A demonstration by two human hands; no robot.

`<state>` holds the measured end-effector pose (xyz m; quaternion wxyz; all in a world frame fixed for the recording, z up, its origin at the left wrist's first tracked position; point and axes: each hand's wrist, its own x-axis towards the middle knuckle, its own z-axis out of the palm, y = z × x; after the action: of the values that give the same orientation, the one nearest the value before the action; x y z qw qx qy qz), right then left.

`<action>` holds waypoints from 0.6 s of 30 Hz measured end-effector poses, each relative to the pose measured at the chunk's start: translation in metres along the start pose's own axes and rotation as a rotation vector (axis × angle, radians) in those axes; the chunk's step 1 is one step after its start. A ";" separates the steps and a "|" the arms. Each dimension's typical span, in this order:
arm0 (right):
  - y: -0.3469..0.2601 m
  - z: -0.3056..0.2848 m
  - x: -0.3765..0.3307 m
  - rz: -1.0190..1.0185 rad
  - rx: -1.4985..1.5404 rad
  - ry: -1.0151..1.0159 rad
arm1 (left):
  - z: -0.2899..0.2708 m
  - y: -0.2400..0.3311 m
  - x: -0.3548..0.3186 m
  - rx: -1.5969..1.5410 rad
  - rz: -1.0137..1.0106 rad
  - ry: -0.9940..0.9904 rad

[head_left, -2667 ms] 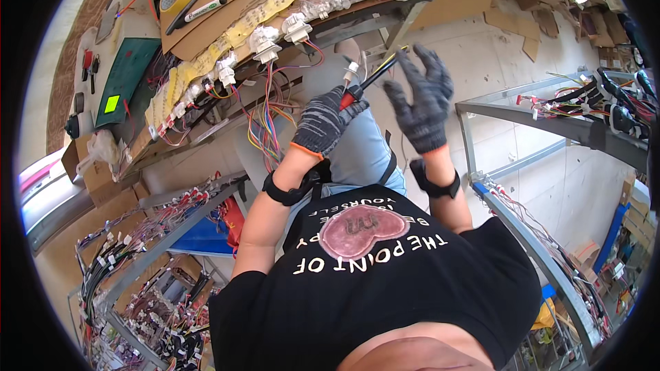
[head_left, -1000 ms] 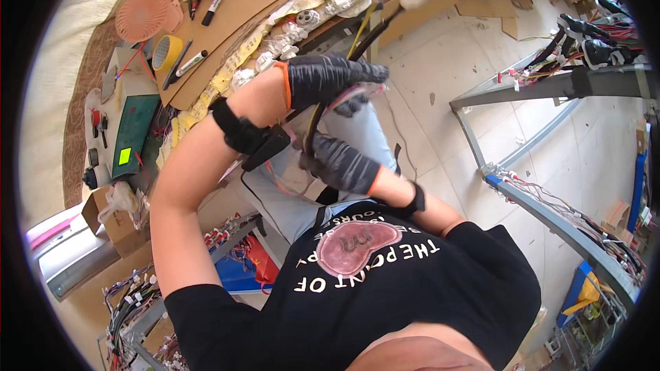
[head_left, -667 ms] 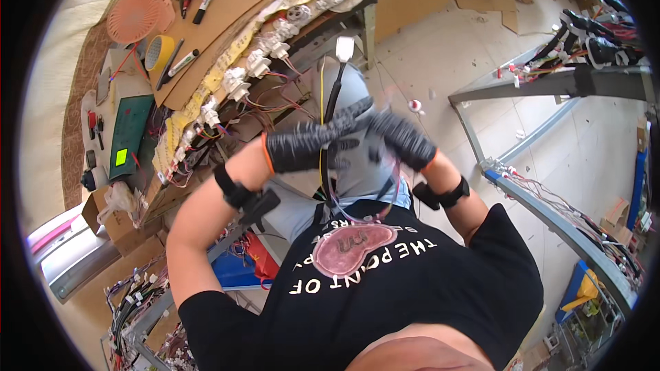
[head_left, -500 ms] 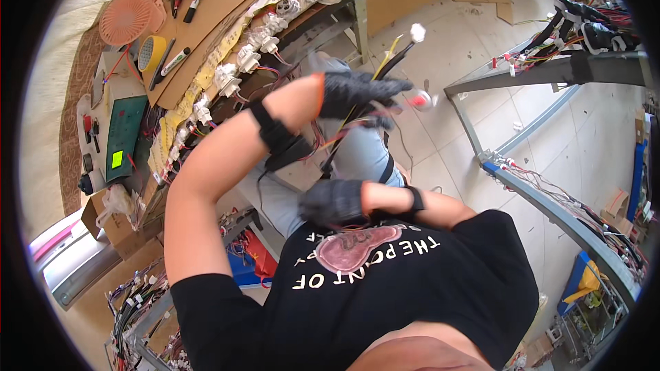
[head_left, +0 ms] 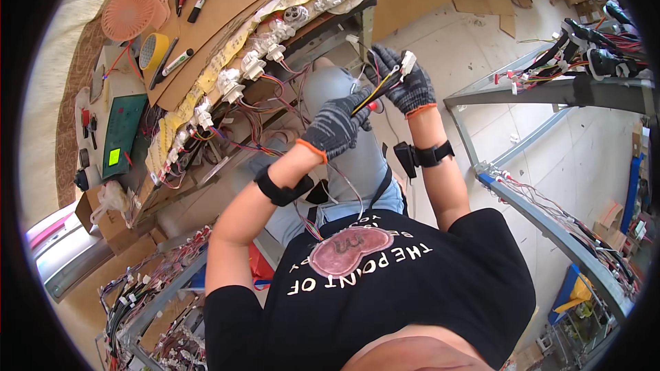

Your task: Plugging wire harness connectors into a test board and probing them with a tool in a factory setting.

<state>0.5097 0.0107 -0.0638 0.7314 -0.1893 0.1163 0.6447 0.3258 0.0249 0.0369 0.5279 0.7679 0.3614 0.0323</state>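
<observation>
My left hand (head_left: 335, 125), in a dark grey knit glove with an orange cuff, is closed round a wire harness with black and yellow wires (head_left: 378, 89). A white plug connector (head_left: 408, 62) ends this bundle, over the back of my right hand. My right hand (head_left: 411, 88), gloved alike, is beside the connector with its fingers curled about the wires; part of that grip is hidden. A small red piece (head_left: 372, 106) shows between the two hands. Thin wires (head_left: 350, 182) hang from my left hand toward my lap. Another white connector (head_left: 353, 40) is beyond my fingers.
Left is a workbench with a row of white connectors (head_left: 229, 86) along yellow tape, cardboard (head_left: 227, 10), a pink fan (head_left: 129, 12) and a tape roll (head_left: 154, 51). A metal rack (head_left: 543, 93) carrying wire harnesses stands right. More harnesses (head_left: 127, 306) hang lower left.
My left hand has drawn back toward me with the harness. My right hand has moved from near my shirt out to the far right, up to the connector end.
</observation>
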 end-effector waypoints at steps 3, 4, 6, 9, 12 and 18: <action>-0.007 -0.006 0.028 -0.188 -0.554 -0.440 | 0.012 -0.021 -0.001 -0.029 0.065 0.116; -0.001 0.046 0.005 0.063 -0.264 -0.176 | 0.011 -0.031 -0.008 -0.024 0.058 0.167; -0.005 0.060 0.009 0.031 -0.285 -0.174 | 0.011 -0.029 -0.011 -0.107 -0.042 0.104; -0.012 0.059 0.021 -0.030 -0.354 -0.212 | 0.016 -0.034 -0.009 -0.164 0.002 0.173; 0.000 0.074 0.017 -0.191 -0.465 -0.136 | 0.016 -0.036 -0.010 -0.285 0.022 0.227; -0.003 0.094 0.024 -0.482 -0.800 -0.047 | 0.014 -0.026 -0.013 -0.432 0.020 0.394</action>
<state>0.5086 0.0717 0.0110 0.7322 -0.4635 -0.2051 0.4549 0.3080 0.0111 0.0134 0.5982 0.6203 0.4342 0.2623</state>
